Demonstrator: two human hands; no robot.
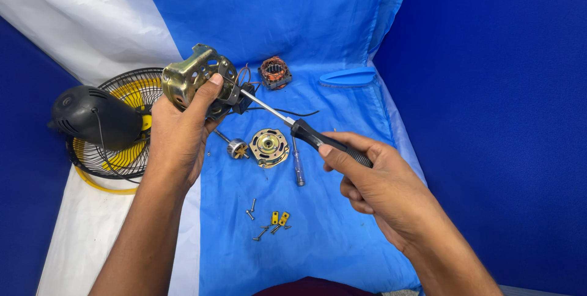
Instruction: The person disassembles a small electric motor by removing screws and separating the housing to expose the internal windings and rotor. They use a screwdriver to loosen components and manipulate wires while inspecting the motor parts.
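Observation:
My left hand (180,134) holds a brass-coloured metal motor housing (192,79) up above the blue cloth, thumb pressed on its side. My right hand (379,183) grips the black handle of a screwdriver (306,132); its steel shaft points up-left and its tip meets the housing by a small bracket. Dark wires hang from the housing.
On the blue cloth (342,229) lie a round brass end cover (269,147), a rotor with shaft (235,147), a copper-wound stator (274,72), a second small screwdriver (298,164), several loose screws and two yellow clips (269,219), a blue plastic piece (347,77). A black and yellow fan (104,128) rests at the left.

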